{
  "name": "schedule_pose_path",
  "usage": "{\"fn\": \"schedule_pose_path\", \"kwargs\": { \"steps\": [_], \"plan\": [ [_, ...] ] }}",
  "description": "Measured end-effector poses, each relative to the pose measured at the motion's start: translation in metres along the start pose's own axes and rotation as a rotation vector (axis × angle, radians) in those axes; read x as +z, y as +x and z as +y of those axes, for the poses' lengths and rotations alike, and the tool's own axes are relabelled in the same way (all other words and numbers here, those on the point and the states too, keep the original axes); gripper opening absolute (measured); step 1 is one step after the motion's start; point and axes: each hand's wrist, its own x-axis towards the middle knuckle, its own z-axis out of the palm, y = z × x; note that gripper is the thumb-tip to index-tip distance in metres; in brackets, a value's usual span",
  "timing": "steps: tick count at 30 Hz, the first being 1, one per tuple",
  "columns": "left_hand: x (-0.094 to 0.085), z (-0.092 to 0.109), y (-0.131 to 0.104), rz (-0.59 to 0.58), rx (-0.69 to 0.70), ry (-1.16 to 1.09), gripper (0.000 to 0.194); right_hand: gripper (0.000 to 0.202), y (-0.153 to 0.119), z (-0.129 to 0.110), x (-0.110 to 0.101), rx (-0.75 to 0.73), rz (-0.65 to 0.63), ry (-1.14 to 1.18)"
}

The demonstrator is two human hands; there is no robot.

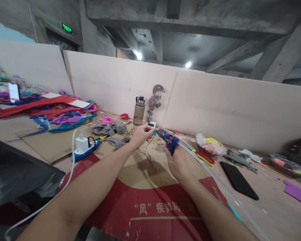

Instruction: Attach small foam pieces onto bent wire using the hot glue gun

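Note:
My right hand (177, 160) is wrapped around the handle of a blue glue gun (169, 138), its tip pointing left. A long clear glue stick (215, 179) trails from the gun's back, over my right forearm's outer side. My left hand (142, 134) is closed in a pinch just left of the tip, beside a small teal bit (155, 132). What the left fingers hold is too small to make out; a thin grey cord (147, 150) hangs below them. Underneath lies a red and tan cardboard sheet (150, 182). A small white device (151, 124) shows just behind the left fingers.
Grey felt pieces (109, 128), a bottle (139, 111) and a hanging grey ornament (155, 100) stand behind. At left are a blue power strip (86, 151) and coloured fabric (65, 110). Scissors (205, 158), a black phone (238, 180) and a bowl (210, 145) lie right.

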Motion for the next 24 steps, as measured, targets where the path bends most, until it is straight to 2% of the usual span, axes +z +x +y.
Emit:
{"fn": "schedule_pose_path", "kwargs": {
  "steps": [14, 24],
  "plan": [
    [0.0007, 0.0011, -0.0002, -0.003, 0.012, 0.004, 0.018, 0.035, -0.0006, 0.0000, -0.0001, -0.025, 0.002, -0.038],
    [0.0010, 0.0009, -0.0006, -0.008, 0.027, 0.012, 0.025, 0.037, -0.0007, 0.0001, 0.0010, 0.003, 0.003, -0.019]
  ]
}}
